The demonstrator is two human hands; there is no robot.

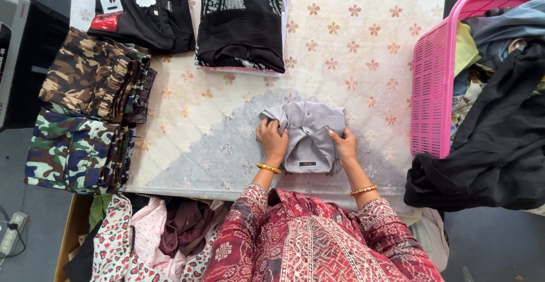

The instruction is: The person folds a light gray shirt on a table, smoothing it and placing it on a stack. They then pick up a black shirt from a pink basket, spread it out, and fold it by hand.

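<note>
Both your hands press a folded grey cotton shirt [309, 137] on the floral-print tablecloth [363, 60]: left hand [272, 140] pinching its edge, right hand [344, 146] gripping its side (pink plastic laundry basket [434, 72] right of shirt).

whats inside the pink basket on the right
The pink basket holds a heap of unfolded clothes: a black garment spills over its rim, with yellow and blue-grey pieces behind. What lies lower in the basket is covered.

Single head view, looking straight down, close over table [363, 38].
</note>
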